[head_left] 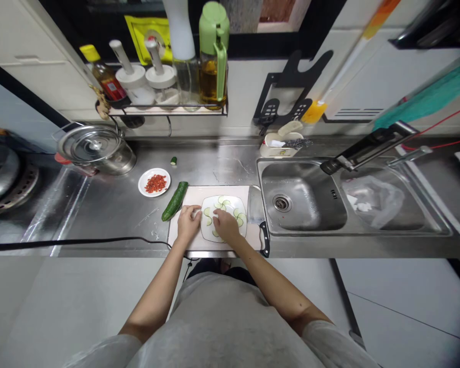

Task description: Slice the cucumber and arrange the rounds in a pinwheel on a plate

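A white squarish plate (224, 237) with a dark rim line lies on the pale cutting board (179, 240). Thin cucumber slices (238, 217) are laid on it in small curved groups near its edges. My right hand (227, 226) is over the middle of the plate, fingers pinched together; what they hold, if anything, is hidden. Beside the plate's left edge, my left hand (188, 223) is curled above the board, thumb towards the fingers, its contents too small to make out. A cut cucumber (175, 201) rests at the board's left edge. A cleaver (257, 207) lies along the right.
A small white dish (141, 185) holds chopped red pieces. Behind it sit a cucumber end (174, 160) and a lidded steel pot (117, 156). The double sink (304, 204) is to the right. A black cable (99, 240) crosses the counter's front left. Bottles and jars fill the rack (176, 110).
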Demonstrator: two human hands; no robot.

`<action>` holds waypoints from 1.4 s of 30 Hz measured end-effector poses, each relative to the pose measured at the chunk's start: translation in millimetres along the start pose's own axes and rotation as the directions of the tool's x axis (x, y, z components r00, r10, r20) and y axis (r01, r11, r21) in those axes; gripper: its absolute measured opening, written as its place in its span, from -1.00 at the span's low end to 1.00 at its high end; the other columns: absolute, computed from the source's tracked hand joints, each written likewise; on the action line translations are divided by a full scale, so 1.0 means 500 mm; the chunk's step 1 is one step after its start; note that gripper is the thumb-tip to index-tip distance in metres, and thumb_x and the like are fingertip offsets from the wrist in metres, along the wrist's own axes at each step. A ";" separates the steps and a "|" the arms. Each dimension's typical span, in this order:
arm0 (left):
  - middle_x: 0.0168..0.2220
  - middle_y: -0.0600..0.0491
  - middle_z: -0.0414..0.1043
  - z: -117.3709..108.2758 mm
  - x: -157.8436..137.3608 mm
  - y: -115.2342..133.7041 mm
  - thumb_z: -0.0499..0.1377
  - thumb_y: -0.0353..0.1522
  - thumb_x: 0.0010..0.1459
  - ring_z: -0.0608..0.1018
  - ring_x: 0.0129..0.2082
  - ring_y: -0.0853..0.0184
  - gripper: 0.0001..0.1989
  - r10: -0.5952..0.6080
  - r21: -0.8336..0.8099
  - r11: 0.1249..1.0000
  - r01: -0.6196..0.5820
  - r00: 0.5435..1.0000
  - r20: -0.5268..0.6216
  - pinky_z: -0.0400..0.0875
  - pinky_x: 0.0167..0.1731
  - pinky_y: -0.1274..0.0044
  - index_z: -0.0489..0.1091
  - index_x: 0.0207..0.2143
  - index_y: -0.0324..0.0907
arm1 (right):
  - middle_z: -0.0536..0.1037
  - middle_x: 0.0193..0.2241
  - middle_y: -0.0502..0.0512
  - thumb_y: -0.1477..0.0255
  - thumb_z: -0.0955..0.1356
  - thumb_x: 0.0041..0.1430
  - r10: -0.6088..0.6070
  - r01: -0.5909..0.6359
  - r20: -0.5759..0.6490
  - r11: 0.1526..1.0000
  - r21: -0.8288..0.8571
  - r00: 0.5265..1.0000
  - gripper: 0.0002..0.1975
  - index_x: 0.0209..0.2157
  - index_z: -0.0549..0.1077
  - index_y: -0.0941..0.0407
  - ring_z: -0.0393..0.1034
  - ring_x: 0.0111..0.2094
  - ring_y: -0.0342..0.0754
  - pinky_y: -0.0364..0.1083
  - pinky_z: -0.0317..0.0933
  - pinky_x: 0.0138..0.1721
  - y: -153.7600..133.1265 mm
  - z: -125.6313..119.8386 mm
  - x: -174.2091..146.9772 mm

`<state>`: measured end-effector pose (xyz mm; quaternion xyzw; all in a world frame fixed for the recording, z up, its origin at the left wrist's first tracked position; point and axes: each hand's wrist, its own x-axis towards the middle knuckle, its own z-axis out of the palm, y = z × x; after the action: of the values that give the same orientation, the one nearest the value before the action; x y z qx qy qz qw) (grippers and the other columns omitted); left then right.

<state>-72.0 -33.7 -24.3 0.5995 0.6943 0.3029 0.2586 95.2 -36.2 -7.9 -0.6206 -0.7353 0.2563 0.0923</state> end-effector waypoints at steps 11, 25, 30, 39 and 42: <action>-0.36 0.08 0.34 -0.064 -0.058 -0.083 0.14 -0.23 0.11 0.34 -0.50 0.46 -0.73 -0.164 -0.094 0.983 0.156 0.982 -0.091 0.36 -0.35 0.55 0.49 -0.20 -0.17 | 0.39 -0.57 -0.02 0.21 0.20 0.19 0.280 -0.126 -0.454 0.932 0.341 0.846 -0.62 -0.20 0.49 0.17 0.24 -0.53 -0.11 -0.14 0.14 -0.40 0.143 -0.136 -0.088; -0.23 -0.04 0.39 -0.042 -0.089 -0.051 0.18 -0.15 0.06 0.46 -0.21 0.16 -0.68 -0.217 0.380 0.903 0.202 0.976 -0.002 0.31 -0.27 0.42 0.40 -0.15 -0.09 | 0.30 -0.63 -0.09 0.17 0.22 0.12 0.387 -0.191 -0.467 0.890 0.413 0.795 -0.60 -0.24 0.50 0.16 0.19 -0.58 -0.14 -0.16 0.15 -0.45 0.182 -0.120 -0.130; -0.21 -0.05 0.36 -0.028 -0.081 -0.040 0.18 -0.21 0.06 0.44 -0.15 0.14 -0.75 -0.213 0.358 0.912 0.199 0.977 0.001 0.32 -0.25 0.40 0.42 -0.20 -0.07 | 0.28 -0.63 -0.09 0.16 0.22 0.12 0.349 -0.167 -0.447 0.902 0.398 0.824 -0.59 -0.23 0.50 0.17 0.17 -0.59 -0.14 -0.15 0.15 -0.45 0.172 -0.117 -0.130; -0.34 0.06 0.43 -0.014 -0.081 -0.031 0.13 -0.40 0.06 0.45 -0.30 0.27 -0.95 -0.189 0.206 0.962 0.180 0.982 0.026 0.24 -0.34 0.51 0.35 -0.37 -0.09 | 0.32 -0.65 -0.05 0.11 0.20 0.14 0.296 -0.126 -0.427 0.915 0.382 0.854 -0.56 -0.27 0.51 0.15 0.21 -0.61 -0.11 -0.15 0.14 -0.51 0.162 -0.114 -0.133; -0.41 0.11 0.42 -0.018 -0.086 -0.025 0.12 -0.38 0.08 0.44 -0.39 0.34 -0.95 -0.232 0.075 0.971 0.229 0.972 0.034 0.19 -0.41 0.55 0.37 -0.36 -0.08 | 0.37 -0.64 -0.02 0.11 0.20 0.16 0.254 -0.095 -0.411 0.924 0.370 0.876 -0.57 -0.27 0.51 0.15 0.24 -0.60 -0.10 -0.14 0.16 -0.49 0.147 -0.112 -0.131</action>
<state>-80.5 -78.4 -27.2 0.5299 0.7639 0.2332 0.2851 198.1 -77.2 15.8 -0.7025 -0.5785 0.2349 0.3415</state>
